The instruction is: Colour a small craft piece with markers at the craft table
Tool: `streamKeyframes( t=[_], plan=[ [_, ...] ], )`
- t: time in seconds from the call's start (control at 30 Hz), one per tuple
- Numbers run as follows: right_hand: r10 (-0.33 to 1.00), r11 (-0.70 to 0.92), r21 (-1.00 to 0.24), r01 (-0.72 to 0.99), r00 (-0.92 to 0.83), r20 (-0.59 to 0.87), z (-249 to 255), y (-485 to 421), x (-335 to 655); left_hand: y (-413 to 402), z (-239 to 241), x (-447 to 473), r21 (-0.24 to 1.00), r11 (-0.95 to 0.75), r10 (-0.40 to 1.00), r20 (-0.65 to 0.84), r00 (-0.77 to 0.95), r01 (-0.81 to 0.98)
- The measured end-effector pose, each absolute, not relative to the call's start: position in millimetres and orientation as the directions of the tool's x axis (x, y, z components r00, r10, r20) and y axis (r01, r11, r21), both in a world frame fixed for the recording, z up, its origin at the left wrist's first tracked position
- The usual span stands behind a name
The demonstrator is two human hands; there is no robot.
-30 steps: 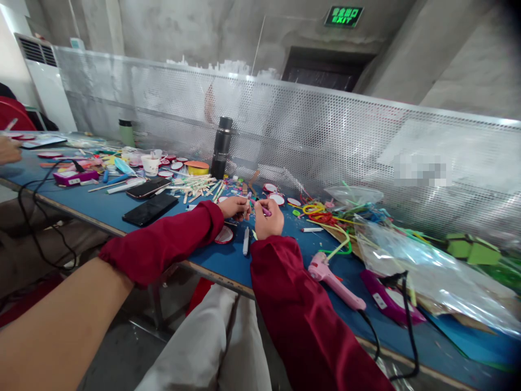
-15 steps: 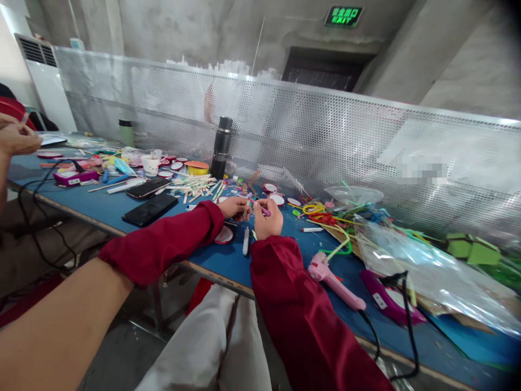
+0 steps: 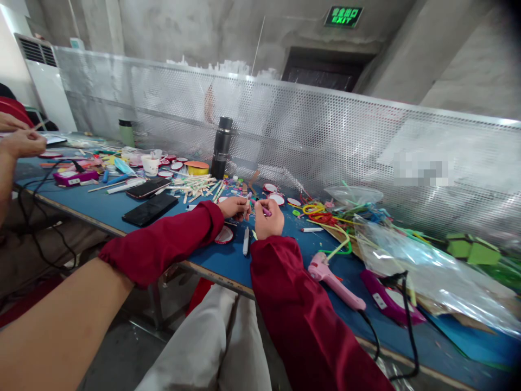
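Observation:
My right hand (image 3: 269, 222) is closed around a purple marker pen (image 3: 266, 211), its tip pointing left. Just beside it, my left hand (image 3: 235, 208) pinches something small and pale that I cannot make out; the fingers mostly hide it. The two hands almost meet above the blue table (image 3: 220, 266). Below them lie a white marker (image 3: 246, 241) and a round white disc with a red rim (image 3: 223, 235). Wooden craft sticks (image 3: 195, 187) are piled behind my left forearm. More red-rimmed discs (image 3: 277, 199) sit beyond my right hand.
To the right lie a pink glue gun (image 3: 336, 282), a purple box with a cable (image 3: 391, 298) and clear plastic bags (image 3: 431, 271). Two phones (image 3: 150, 210) lie on the left. A black thermos (image 3: 222, 147) stands before the perforated screen (image 3: 325, 130). Another person's hands (image 3: 24, 142) show far left.
My right hand has shifted very slightly, the purple marker still in it. At the far left, the other person's hands have moved a little to the right, with a thin stick in them.

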State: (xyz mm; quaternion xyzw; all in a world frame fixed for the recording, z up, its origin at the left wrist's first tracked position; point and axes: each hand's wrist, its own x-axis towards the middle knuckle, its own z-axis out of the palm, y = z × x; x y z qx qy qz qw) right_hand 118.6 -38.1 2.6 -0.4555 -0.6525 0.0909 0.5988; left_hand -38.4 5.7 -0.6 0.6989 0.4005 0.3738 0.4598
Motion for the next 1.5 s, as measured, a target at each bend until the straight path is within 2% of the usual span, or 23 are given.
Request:
streamKeyframes(
  t=[1.5],
  plan=[
    [0.708, 0.568, -0.663, 0.488, 0.121, 0.695, 4.2, -39.7, 118.5, 5.9, -0.9, -37.8, 0.949, -0.251, 0.901, 0.156, 0.404, 0.193]
  ],
)
